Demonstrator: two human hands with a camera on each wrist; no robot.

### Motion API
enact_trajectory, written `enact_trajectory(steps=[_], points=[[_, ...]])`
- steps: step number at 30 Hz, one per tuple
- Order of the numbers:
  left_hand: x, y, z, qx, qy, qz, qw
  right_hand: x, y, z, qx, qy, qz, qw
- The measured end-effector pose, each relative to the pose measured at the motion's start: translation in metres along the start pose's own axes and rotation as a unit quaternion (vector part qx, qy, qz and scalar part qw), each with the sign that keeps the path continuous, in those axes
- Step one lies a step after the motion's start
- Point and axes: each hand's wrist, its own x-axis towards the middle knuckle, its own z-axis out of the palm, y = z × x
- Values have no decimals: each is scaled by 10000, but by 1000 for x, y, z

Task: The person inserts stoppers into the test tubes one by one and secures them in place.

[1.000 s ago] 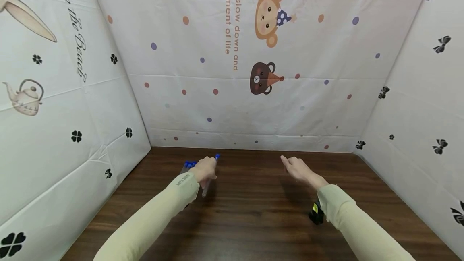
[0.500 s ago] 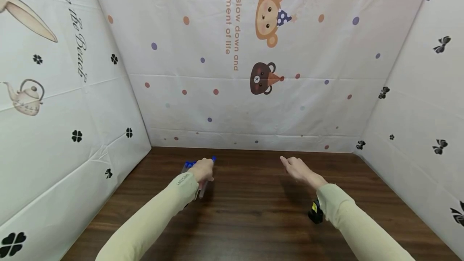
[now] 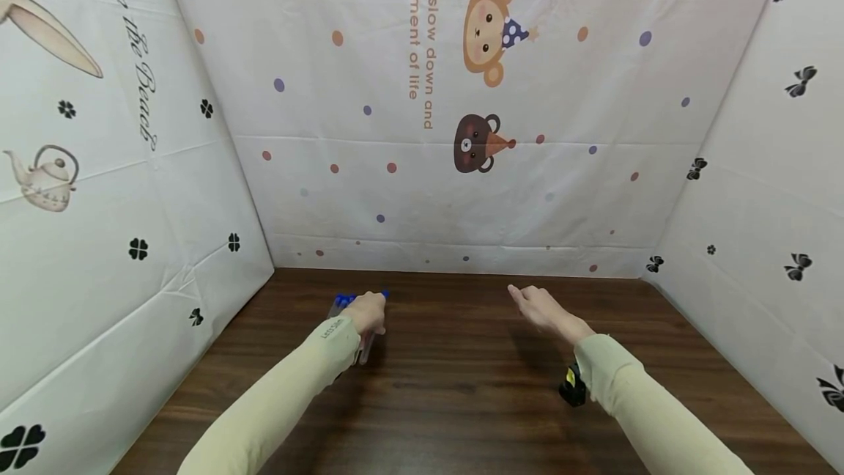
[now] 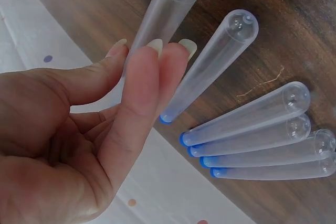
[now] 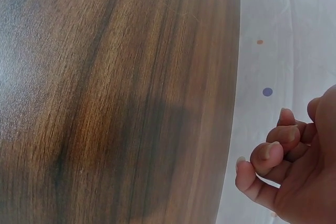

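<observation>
In the left wrist view, my left hand (image 4: 63, 140) pinches a clear test tube (image 4: 165, 11) between thumb and fingertips, its rounded end pointing away from the palm. Beside it another clear tube (image 4: 220, 59) lies on the table, slanted. Several more tubes with blue caps (image 4: 252, 114) lie in a fanned row further right. Seen from the head, the left hand (image 3: 366, 311) covers most of the tubes; a blue cap (image 3: 385, 293) shows past its knuckles. My right hand (image 3: 542, 310) hovers over the table at the right, fingers loosely curled, holding nothing.
The dark brown wooden table (image 3: 448, 402) meets a white printed sheet (image 3: 422, 204) at its back edge. More white sheets (image 3: 758, 240) stand at both sides. A small black device with a yellow-green patch (image 3: 572, 385) sits at the right wrist.
My left hand has moved a little to the left with the tube, bringing it closer to the row of tubes. The right hand has stayed almost still.
</observation>
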Motion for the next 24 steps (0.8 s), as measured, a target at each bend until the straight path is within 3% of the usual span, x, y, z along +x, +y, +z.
enact_trajectory(steps=[11,24], points=[[12,-4,8,32,-115,-275,9995,0,0,0,-76,-82,22,9999],[14,-9,13,97,-57,-274,9996,1,-4,3,-178,-139,31,9997]])
